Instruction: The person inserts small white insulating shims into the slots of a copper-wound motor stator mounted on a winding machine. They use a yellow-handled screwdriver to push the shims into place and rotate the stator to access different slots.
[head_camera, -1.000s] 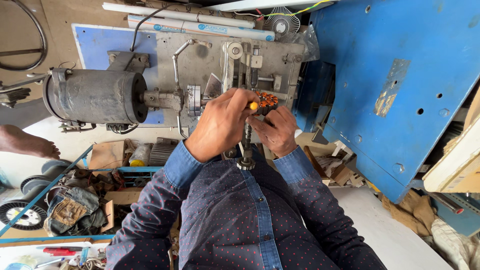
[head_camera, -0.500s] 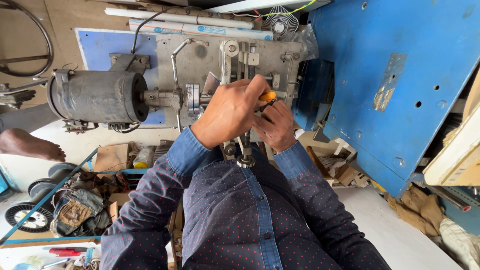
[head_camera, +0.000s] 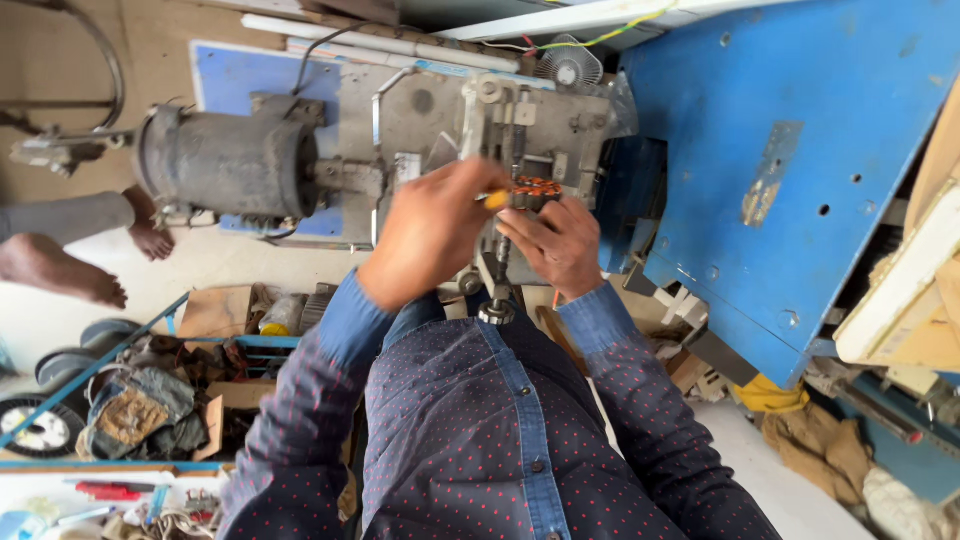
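Copper-wound coil (head_camera: 537, 187) sits on the grey machine (head_camera: 520, 130), where the right hand (head_camera: 560, 243) now pinches it while the left hand (head_camera: 432, 232), shifted slightly leftward, grips an orange-handled tool (head_camera: 497, 199) against it.

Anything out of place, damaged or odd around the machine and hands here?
Yes: the big blue metal panel at right leans askew with a patch of paint worn off, and cardboard and rags lie heaped on the floor at lower left.
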